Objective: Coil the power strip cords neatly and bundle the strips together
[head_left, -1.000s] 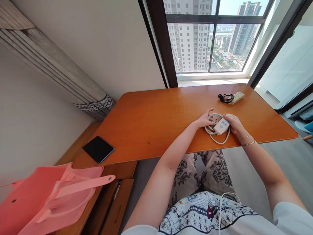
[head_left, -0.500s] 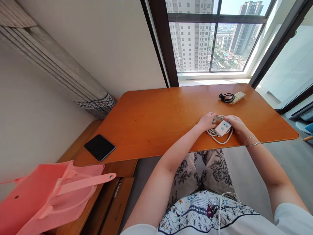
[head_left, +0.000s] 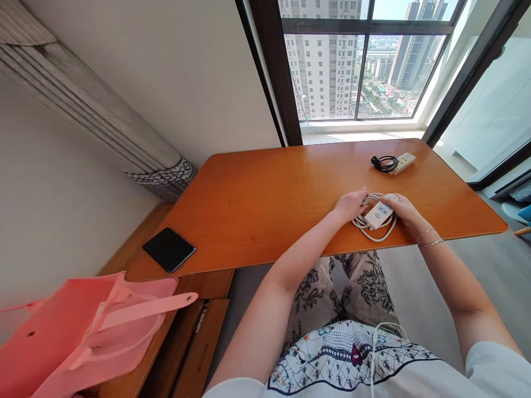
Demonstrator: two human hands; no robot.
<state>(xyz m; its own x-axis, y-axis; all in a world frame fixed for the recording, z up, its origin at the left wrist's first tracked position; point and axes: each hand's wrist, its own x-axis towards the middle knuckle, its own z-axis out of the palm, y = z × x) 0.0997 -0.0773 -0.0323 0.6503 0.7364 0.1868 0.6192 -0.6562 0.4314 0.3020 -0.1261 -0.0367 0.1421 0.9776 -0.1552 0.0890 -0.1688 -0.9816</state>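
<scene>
A white power strip [head_left: 379,215] with a blue-marked label lies near the table's front edge, tilted across its own coiled cord [head_left: 383,238]. My right hand [head_left: 403,210] is closed on the strip's far right end. At its left, my left hand [head_left: 352,205] has its fingers wrapped on the cord loops, partly hiding them. Farther back on the table are a cream power strip [head_left: 404,163] and a bundled black cable [head_left: 385,164], apart from both hands.
The orange-brown table [head_left: 249,204] runs below a window [head_left: 365,77]. A black tablet [head_left: 169,250] lies at its left corner. A pink bag [head_left: 103,331] with a strap stands at lower left beside a wooden drawer [head_left: 199,348].
Almost nothing differs. Both hands and the white power strip stay together at the same spot, with a very slight shift of the strip and the view.
</scene>
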